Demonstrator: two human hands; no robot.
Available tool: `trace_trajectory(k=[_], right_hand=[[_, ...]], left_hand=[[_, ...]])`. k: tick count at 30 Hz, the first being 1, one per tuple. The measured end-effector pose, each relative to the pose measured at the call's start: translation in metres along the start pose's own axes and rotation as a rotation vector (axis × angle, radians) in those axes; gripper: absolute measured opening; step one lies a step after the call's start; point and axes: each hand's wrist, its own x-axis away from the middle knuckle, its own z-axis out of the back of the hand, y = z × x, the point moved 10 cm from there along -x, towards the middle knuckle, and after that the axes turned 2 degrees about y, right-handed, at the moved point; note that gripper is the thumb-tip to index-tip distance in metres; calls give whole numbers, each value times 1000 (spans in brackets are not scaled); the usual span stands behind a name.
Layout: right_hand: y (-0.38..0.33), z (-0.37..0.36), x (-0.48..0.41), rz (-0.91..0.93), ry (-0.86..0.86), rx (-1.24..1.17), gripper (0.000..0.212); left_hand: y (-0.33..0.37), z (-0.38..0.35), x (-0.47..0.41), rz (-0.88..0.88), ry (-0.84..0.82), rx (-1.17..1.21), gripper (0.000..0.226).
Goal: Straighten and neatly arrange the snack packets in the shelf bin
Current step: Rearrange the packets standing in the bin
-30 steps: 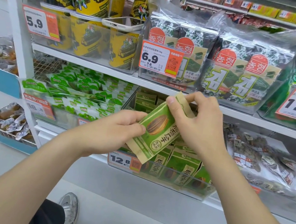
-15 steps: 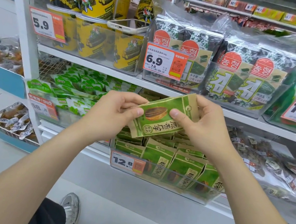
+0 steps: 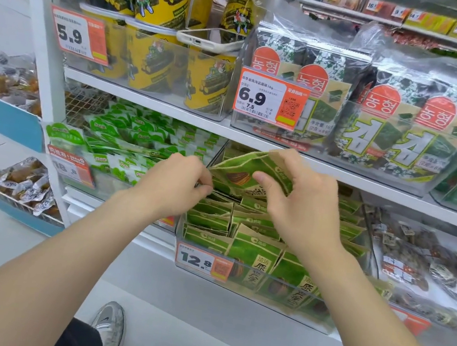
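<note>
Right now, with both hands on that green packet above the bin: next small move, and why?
Probably lower the green-and-brown paper seed packet upright into the back rows of the clear plastic bin. The left hand pinches its lower corner, the right hand grips its top, and it hangs tilted above the standing green packets, not yet slotted in.

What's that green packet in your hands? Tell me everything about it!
The green snack packet looks like paper, with tan edges, a brown striped seed picture and dark characters. It is slightly crumpled and tilted, held above the other packets in the clear bin. The left hand pinches its left corner; the right hand grips its top, thumb on the front.
</note>
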Motion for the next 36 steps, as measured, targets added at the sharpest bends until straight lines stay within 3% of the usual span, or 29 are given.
trace_trajectory(k=[8, 11, 14, 22, 27, 30, 33, 36], right_hand=[[-27, -47, -11, 340, -130, 371, 21], [-22, -65, -12, 391, -159, 454, 24], [-17, -65, -15, 358, -129, 480, 23], [-25, -53, -24, 275, -115, 271, 9], [-27, -51, -26, 268, -123, 238, 14], [-24, -41, -31, 229, -108, 199, 15], [-20, -51, -30, 201, -225, 193, 18], [-30, -70, -19, 303, -315, 295, 16]], left_hand=[[8, -23, 6, -73, -236, -89, 30], [1, -39, 7, -54, -339, -128, 45], [-2, -48, 13, -19, -401, -146, 34], [0, -39, 21, 28, -422, -79, 28], [0, -43, 23, -13, -438, -97, 54], [1, -43, 22, -12, -396, -93, 36], [3, -39, 20, -20, -329, -100, 30], [6, -34, 18, -40, -227, -129, 24]])
